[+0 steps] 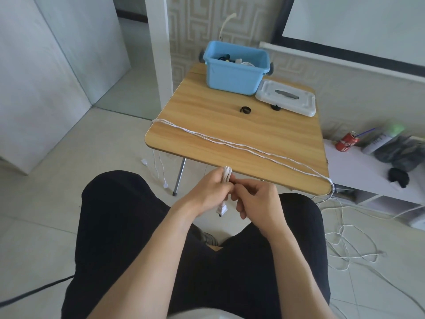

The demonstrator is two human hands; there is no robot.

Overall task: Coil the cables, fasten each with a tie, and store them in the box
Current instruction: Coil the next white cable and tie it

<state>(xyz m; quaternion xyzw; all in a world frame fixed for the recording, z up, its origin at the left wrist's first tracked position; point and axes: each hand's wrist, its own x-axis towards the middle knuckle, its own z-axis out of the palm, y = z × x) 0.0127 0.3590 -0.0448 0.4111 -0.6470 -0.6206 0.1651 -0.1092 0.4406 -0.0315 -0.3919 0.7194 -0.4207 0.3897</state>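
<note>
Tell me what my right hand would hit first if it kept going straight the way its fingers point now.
Your right hand points left toward the white cable bundle it already pinches; just past that is your left hand. Depth is hard to judge, but the two hands look nearly touching.

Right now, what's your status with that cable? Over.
Left hand grips folded white cable; right hand pinches it. Ties untouched on table. Blue box open. Nothing blocking.

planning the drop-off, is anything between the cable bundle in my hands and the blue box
Nothing blocks it. The blue box is open, its lid lying beside it. Only white cable strands and a black tie lie flat on the table between.
</note>
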